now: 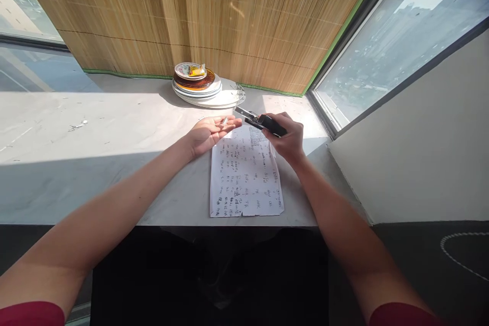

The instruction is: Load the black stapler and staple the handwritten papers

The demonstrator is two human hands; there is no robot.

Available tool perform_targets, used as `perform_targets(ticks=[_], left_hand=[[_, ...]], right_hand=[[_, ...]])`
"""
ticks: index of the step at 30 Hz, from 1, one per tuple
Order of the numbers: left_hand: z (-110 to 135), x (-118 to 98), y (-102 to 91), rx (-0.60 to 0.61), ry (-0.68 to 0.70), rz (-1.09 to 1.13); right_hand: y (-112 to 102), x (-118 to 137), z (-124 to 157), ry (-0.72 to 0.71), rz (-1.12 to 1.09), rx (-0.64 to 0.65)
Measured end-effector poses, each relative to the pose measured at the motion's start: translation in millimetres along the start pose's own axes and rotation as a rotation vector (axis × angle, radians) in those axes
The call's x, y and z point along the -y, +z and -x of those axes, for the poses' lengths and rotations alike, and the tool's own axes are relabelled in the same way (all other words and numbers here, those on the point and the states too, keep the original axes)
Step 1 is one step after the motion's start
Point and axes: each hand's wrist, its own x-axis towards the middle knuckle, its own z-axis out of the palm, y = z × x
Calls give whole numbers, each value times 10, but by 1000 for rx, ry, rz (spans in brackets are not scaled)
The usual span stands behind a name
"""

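My left hand is turned palm up over the top left of a sheet of paper, fingers stretched out flat. A small shiny strip, which looks like staples, lies across its fingers. My right hand is wrapped round the black body of a stapler. The stapler points left, its silver metal front parts apart, just beside my left fingertips. Beneath both hands lies the handwritten sheet of paper, with a small printed grid near its top and a torn lower edge.
A stack of plates stands behind the hands, with a yellow wrapped packet on top. White scraps lie on the left of the sill. A bamboo blind hangs behind, and a wall closes the right side.
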Motion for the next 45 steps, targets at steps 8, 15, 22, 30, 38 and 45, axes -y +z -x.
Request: perform_targets(ticks=[8,15,22,30,38,45], left_hand=[[-17,30,20,-8,-44,-85],[29,108,15,120,17,-292],[64,71,85,141,136,-616],[78,-6,134,126,384,-881],[127,30,224,175,360,-853],[0,-16,-97,-421,542,-1021]], right_hand=[[-40,-42,-21,-81,-324,683],[20,22,-33,-171,-305,635],[15,137,-63,-286,-175,498],[35,162,-34,-189,-153,547],[58,161,-39,-234,-243,501],[-81,72,-94,-2,-242,319]])
